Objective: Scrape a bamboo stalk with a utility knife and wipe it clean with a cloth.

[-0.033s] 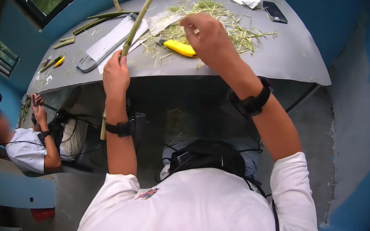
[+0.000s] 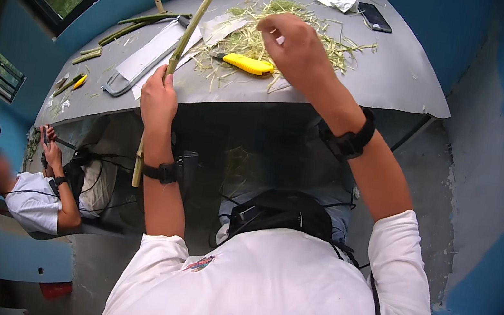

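Observation:
My left hand [image 2: 160,103] grips a green bamboo stick [image 2: 189,31] near the table's front edge. The stick slants up and away over the table, and its lower end shows below the hand beside my forearm. My right hand [image 2: 299,50] hovers over the pile of pale shavings [image 2: 336,51], fingers curled in toward the thumb. A small whitish spot shows between them; whether it is held I cannot tell. Just below that hand a yellow utility knife [image 2: 247,64] lies on the shavings, its blade end to the left.
A hacksaw [image 2: 120,87] lies over white paper [image 2: 143,60] left of the stick. Green stalks [image 2: 134,30] and a second yellow-handled knife [image 2: 80,81] are farther left. At the back right are crumpled tissue [image 2: 339,0] and a phone [image 2: 375,17]. A person [image 2: 40,204] sits at left.
My right hand has shifted a little to the right, away from the stick. The bamboo stick has slid down through my left hand, with more of its lower end showing below.

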Tool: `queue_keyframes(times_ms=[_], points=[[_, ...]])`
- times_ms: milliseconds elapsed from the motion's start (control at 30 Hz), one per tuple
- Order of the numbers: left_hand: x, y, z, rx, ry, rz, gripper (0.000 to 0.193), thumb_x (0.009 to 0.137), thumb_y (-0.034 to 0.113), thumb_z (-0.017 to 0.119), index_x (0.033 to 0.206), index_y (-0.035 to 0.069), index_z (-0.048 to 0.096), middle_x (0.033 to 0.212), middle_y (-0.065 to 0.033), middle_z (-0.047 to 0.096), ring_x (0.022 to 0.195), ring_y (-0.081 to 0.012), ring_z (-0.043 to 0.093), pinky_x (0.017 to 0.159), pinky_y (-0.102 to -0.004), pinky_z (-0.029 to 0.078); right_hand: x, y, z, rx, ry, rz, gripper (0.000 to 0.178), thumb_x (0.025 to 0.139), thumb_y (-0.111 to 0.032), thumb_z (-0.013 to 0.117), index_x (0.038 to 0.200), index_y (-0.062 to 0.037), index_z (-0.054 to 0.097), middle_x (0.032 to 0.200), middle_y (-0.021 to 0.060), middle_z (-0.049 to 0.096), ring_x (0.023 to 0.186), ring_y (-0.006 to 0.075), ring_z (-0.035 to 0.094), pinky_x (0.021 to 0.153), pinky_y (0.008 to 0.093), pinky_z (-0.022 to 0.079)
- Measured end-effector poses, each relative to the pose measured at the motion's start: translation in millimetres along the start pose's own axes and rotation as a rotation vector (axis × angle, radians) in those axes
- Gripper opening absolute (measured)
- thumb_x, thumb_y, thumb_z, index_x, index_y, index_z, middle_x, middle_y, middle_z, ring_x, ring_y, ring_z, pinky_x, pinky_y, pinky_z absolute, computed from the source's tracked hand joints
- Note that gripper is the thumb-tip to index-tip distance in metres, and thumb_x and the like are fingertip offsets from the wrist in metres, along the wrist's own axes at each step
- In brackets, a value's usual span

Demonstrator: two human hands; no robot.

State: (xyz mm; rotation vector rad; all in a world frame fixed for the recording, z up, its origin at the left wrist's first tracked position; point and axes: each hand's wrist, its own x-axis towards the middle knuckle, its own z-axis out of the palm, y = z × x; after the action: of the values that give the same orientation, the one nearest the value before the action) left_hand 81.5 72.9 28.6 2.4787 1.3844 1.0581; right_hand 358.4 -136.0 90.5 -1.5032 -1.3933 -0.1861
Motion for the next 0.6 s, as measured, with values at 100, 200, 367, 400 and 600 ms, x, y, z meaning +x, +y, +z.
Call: queue_keyframes(times_ms=[100,200,367,400,600], points=[[14,5,15,0.038,-0.030,0.064,0.035,0.113,0.020,0.067,0.143,0.005,0.075,0.123,-0.0247,0.080,0.116,-0.0479,0.074,0.102,-0.0584,0.056,-19,15,-20,-0.426,0.081,-0.039,0.041,0.102,-0.028,0.083,0.135,-0.0063,0.075,0.128,0.0176,0.078,0.126,0.0368,0.072,0.109,0.0496,0.055],[20,25,22,0.015,-0.045,0.082,0.035,0.113,0.020,0.067,0.143,0.005,0.076,0.124,-0.0240,0.080,0.116,-0.0468,0.074,0.104,-0.0572,0.056,-44,25,-20,-0.661,0.067,0.071,0.068,0.097,-0.035,0.089,0.153,-0.0054,0.066,0.137,0.0204,0.075,0.133,0.0397,0.069,0.116,0.0531,0.052],[18,28,32,-0.023,0.007,0.095,0.035,0.112,0.021,0.068,0.142,0.005,0.076,0.127,-0.0249,0.080,0.119,-0.0469,0.073,0.106,-0.0561,0.056,-47,38,-24,-0.417,-0.044,0.313,0.069,0.098,-0.029,0.088,0.156,-0.0035,0.062,0.139,0.0247,0.075,0.134,0.0425,0.070,0.114,0.0526,0.055],[18,26,35,-0.030,0.041,0.109,0.035,0.112,0.021,0.068,0.142,0.005,0.076,0.127,-0.0256,0.080,0.119,-0.0476,0.073,0.105,-0.0560,0.056,-50,45,-18,-0.404,-0.023,0.301,0.066,0.098,-0.028,0.087,0.154,-0.0031,0.063,0.135,0.0248,0.077,0.129,0.0431,0.073,0.111,0.0517,0.057],[6,18,41,0.066,0.102,0.144,0.029,0.111,0.018,0.069,0.137,0.006,0.077,0.120,-0.0159,0.080,0.117,-0.0399,0.072,0.104,-0.0527,0.057,-40,14,-13,-0.065,0.064,0.348,0.040,0.101,-0.025,0.086,0.132,-0.0010,0.077,0.100,0.0166,0.081,0.093,0.0303,0.078,0.086,0.0410,0.061]])
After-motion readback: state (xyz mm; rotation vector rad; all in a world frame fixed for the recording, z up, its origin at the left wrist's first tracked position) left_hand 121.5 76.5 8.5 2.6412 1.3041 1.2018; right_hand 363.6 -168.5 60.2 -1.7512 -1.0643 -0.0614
